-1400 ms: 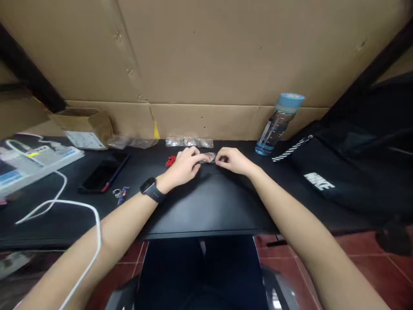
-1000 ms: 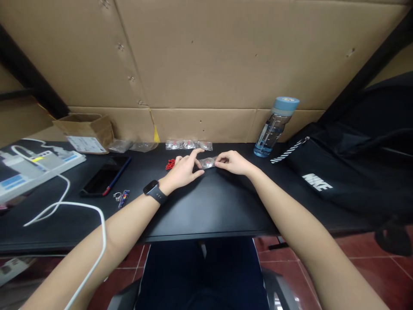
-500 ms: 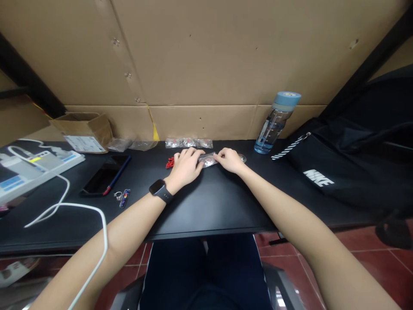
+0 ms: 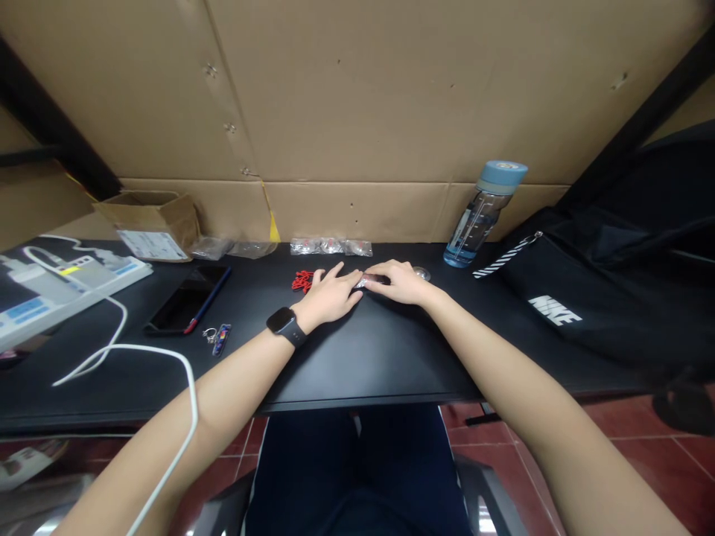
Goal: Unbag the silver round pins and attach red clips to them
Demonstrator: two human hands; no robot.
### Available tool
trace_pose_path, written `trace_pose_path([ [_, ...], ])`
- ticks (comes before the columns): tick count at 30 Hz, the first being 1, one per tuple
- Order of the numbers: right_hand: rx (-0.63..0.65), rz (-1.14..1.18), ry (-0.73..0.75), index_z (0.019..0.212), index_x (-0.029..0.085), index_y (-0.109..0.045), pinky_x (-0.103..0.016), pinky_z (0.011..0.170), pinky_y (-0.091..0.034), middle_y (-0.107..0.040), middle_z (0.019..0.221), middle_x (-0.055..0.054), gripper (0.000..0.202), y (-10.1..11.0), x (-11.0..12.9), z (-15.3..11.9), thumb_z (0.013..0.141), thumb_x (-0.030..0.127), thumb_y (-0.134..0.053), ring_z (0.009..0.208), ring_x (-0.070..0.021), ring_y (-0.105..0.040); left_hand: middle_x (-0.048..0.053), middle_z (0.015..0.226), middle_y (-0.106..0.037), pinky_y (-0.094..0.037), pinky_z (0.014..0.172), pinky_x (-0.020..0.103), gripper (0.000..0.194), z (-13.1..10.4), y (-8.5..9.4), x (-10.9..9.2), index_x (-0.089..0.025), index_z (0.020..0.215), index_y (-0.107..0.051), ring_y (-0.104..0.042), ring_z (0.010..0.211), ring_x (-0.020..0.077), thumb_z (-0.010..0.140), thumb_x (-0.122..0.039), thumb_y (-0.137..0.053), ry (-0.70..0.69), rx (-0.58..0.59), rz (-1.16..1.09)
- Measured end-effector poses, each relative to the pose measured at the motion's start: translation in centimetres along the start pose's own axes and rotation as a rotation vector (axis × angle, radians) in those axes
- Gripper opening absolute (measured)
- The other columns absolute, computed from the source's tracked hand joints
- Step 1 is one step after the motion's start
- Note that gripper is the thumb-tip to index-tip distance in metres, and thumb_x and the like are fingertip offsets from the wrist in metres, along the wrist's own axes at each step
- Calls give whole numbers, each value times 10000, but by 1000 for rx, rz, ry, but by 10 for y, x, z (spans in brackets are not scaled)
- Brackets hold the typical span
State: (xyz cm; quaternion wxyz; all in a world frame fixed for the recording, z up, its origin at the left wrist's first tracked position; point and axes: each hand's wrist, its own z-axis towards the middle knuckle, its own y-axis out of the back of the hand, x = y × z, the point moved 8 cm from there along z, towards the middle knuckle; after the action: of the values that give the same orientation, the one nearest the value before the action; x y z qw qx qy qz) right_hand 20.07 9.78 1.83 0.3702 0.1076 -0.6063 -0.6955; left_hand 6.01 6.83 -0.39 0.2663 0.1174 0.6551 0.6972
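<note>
My left hand (image 4: pixel 331 295), with a black smartwatch on its wrist, and my right hand (image 4: pixel 400 282) meet at the back middle of the black desk (image 4: pixel 357 357). Both press low on a small clear plastic packet (image 4: pixel 369 281), pinched at its two ends by my fingertips against the desk top. A little heap of red pieces (image 4: pixel 302 281) lies just left of my left hand. A row of similar clear packets (image 4: pixel 331 246) lies behind, along the cardboard wall. A small clear round piece (image 4: pixel 421 274) sits just right of my right hand.
A blue-capped water bottle (image 4: pixel 483 212) stands back right, beside a black bag (image 4: pixel 586 298). To the left lie a phone (image 4: pixel 177 307), a pen (image 4: pixel 208 298), a keychain (image 4: pixel 217 337), a white cable (image 4: pixel 128 350), a power strip (image 4: pixel 56 286) and a cardboard box (image 4: pixel 150 222).
My hands have lowered the packet from a raised hold down onto the desk and now lie flatter over it. The view has shifted slightly.
</note>
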Motion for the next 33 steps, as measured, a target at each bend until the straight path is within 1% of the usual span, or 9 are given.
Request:
trace_pose_path([
  [3, 48, -58, -27, 1350, 314, -671, -514, 990, -421, -696, 1392, -88, 450, -3, 3, -2, 938, 495, -657, 1277, -356, -608, 75, 1674, -375, -192, 1186, 727, 587, -1, -4, 0, -295, 1619, -349, -196, 1585, 396, 1066, -492, -334, -6, 26, -6],
  [7, 80, -106, -29, 1481, 317, -566, -570, 1081, -347, -562, 1551, -106, 505, -10, 9, -2, 983, 396, -584, 1436, -375, -488, 110, 1670, -372, -175, 1176, 748, 595, -3, -4, -1, -262, 1612, -366, -179, 1584, 420, 1059, -482, -364, -23, 4, -30],
  [11, 101, -130, -64, 1409, 315, -641, -526, 1086, -344, -687, 1406, -109, 446, -12, 11, -1, 966, 292, -588, 1344, -357, -590, 108, 1604, -486, -156, 1181, 722, 507, -5, 3, -4, -283, 1516, -498, -243, 1565, 405, 1035, -437, -458, -57, -60, -45],
  [15, 67, -100, -70, 1245, 312, -755, -465, 1074, -353, -800, 1158, -96, 305, -4, 11, -2, 975, 295, -615, 1153, -316, -703, 93, 1385, -686, -151, 1174, 671, 344, -6, 15, -6, -298, 1318, -656, -410, 1471, 377, 1000, -356, -539, -66, -157, -63],
  [19, 16, 83, -110, 1137, 280, -801, -354, 927, -445, -818, 1074, -71, 243, 11, 6, -5, 972, 359, -643, 1018, -276, -737, 93, 1219, -758, -236, 1123, 596, 273, -5, 28, -1, -280, 1203, -714, -594, 1268, 339, 983, -359, -573, -6, -226, -145],
  [21, -4, 203, -126, 1045, 237, -817, -310, 823, -460, -821, 1002, -59, 234, 17, 4, -6, 959, 381, -654, 925, -247, -739, 81, 1139, -783, -293, 1090, 546, 263, -5, 32, 3, -271, 1171, -725, -646, 1191, 317, 984, -389, -582, 23, -235, -227],
  [24, -17, 400, -121, 959, 179, -814, -281, 741, -460, -809, 912, -50, 303, 19, 4, -6, 942, 438, -657, 830, -211, -714, 52, 1085, -800, -389, 1037, 474, 287, -6, 36, 8, -281, 1182, -728, -706, 1097, 292, 989, -439, -587, 42, -241, -379],
  [29, 13, 662, -154, 961, 141, -805, -281, 706, -484, -795, 879, -59, 449, 12, 5, -6, 902, 566, -674, 785, -197, -687, 55, 1073, -807, -529, 957, 398, 326, -5, 34, 18, -251, 1101, -763, -737, 1069, 291, 952, -512, -636, 45, -262, -639],
  [33, 40, 876, -157, 1061, 151, -793, -295, 788, -539, -805, 979, -72, 436, 7, 9, -7, 823, 516, -792, 882, -209, -722, 79, 1074, -809, -579, 930, 397, 327, -4, 34, 25, -204, 1032, -782, -756, 1022, 295, 913, -496, -693, 84, -323, -750],
])
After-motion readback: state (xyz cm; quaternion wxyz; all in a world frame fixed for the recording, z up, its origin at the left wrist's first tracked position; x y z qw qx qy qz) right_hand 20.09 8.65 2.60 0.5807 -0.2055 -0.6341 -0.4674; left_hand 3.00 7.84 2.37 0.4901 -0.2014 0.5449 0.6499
